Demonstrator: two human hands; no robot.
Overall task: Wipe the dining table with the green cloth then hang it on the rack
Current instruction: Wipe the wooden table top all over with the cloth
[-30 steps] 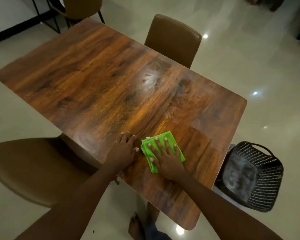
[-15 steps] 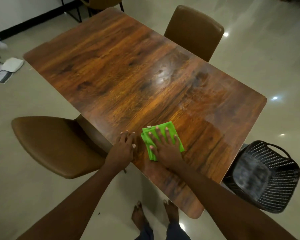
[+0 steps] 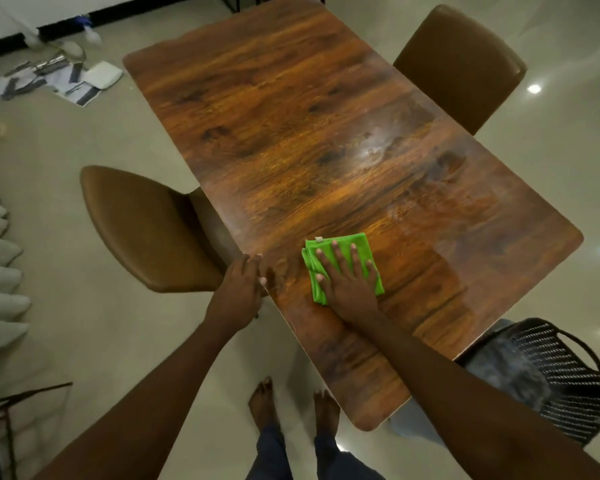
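cloth (image 3: 340, 263) folded, long axis toward far edge; right hand (image 3: 349, 280) flat atop

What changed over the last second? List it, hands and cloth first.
The left hand slid off the tabletop to the dining table edge, so the gap to the green cloth widened. The view swung, bringing floor clutter into sight. Nothing was grasped or released. Unchanged: the right hand pressed flat on the folded cloth, fingers spread, near the table's near edge.

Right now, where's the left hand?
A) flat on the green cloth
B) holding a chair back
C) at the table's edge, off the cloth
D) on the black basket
C: the left hand rests at the table edge, while the right hand presses the green cloth.
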